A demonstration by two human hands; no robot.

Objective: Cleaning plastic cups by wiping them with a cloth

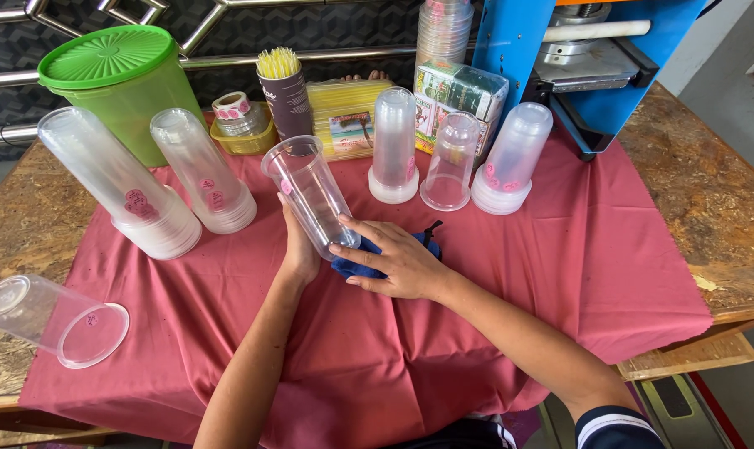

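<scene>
Left hand: the left hand (300, 249) is wrapped around the lower part of a clear plastic cup (310, 195), fingers closed behind it, so most of the hand is hidden by the cup.
Right hand: the right hand (393, 262) lies fairly flat and open, palm down, on a blue cloth (368, 264); its fingertips touch the base end of the cup, but it grips nothing.
Cup position: tilted, open mouth up and toward the far left, base down near the blue cloth, above the middle of the red cloth (560, 274).
Blue cloth: bunched under the right hand, a dark strap showing at its far edge.
Table: a chipboard table (709, 191) with the red cloth spread over its middle.
Left side: two leaning stacks of clear cups (119, 187) and (204, 170), and a single cup lying on its side (48, 320) at the cloth's near left corner.
Behind the held cup: three upside-down cup stacks (393, 145), (452, 162), (510, 158) standing in a row.
Back row: a green lidded tub (123, 87), a yellow dish with tape rolls (239, 125), a dark cup of yellow straws (284, 96), a yellow packet (343, 116), a wrapped box (460, 96).
Far right: a blue machine (576, 66) at the table's back edge.
</scene>
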